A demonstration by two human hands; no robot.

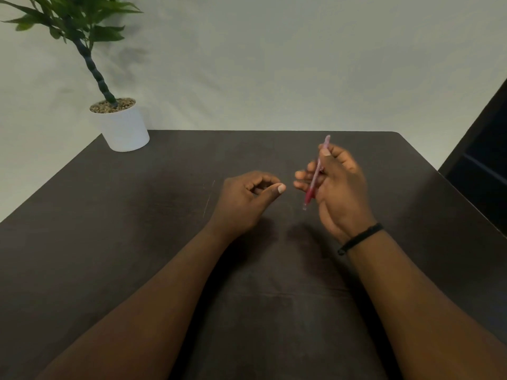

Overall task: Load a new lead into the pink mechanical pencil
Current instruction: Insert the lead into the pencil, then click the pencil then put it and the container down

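Plant (79,42): far left corner of the table; green leaves on a dark, ringed stem that leans left as it rises; it grows from a white pot (123,127) topped with small pebbles; the pot stands just inside the table's far edge.
Table (137,242): dark brown, matte; a pale wall behind it; faint thin scratches lie on its surface left of the left hand.
Left hand (247,198): near the middle of the table, just left of the right hand and apart from it; fingers curled inward toward the palm, thumb stretched to the right with its pale nail showing; whether the fingertips pinch something thin I cannot tell, as nothing is plainly seen in them; forearm bare, running back to the near left.
Pink mechanical pencil (315,176): held off the table in the right hand; it stands steeply, top end up and far, tip down and near; the barrel is pale pink above, deeper red at the grip section, with a clear tip below; slightly blurred.
Right hand (337,187): right of centre; fingers and thumb curled round the pencil, thumb pressed high on the barrel; a black band (359,238) circles the wrist.
Dark furniture (482,165): far right edge, beyond the table; too dim to identify.
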